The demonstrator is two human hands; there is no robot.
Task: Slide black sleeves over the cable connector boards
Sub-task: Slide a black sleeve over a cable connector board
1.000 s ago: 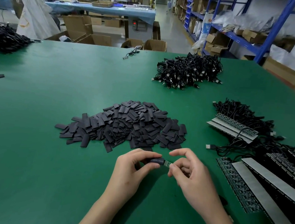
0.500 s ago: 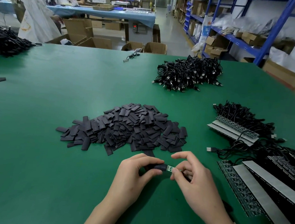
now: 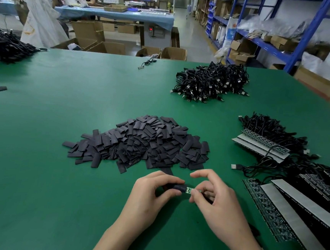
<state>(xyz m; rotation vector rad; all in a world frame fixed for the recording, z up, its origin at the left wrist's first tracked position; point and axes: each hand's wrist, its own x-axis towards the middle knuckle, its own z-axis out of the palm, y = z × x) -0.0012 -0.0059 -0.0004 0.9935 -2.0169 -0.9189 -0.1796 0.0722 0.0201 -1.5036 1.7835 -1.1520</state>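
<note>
Near centre, low over the green tabletop (image 3: 55, 185): left hand (image 3: 149, 197) curled, thumb and forefinger pinching a short black tube sleeve (image 3: 176, 186); right hand (image 3: 220, 207) pinching the small green connector board (image 3: 188, 190) that pokes from the sleeve's right end, forefinger raised and bent. Just beyond, a heap of flat black sleeves (image 3: 142, 142); farther right, a tangled pile of black USB cables (image 3: 211, 83); near right, boards on grey strips (image 3: 292, 211). Forearms angled in from the near edge.

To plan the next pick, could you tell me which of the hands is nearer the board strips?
Right. The right hand lies just left of the board strips; the left hand sits farther left.
</note>
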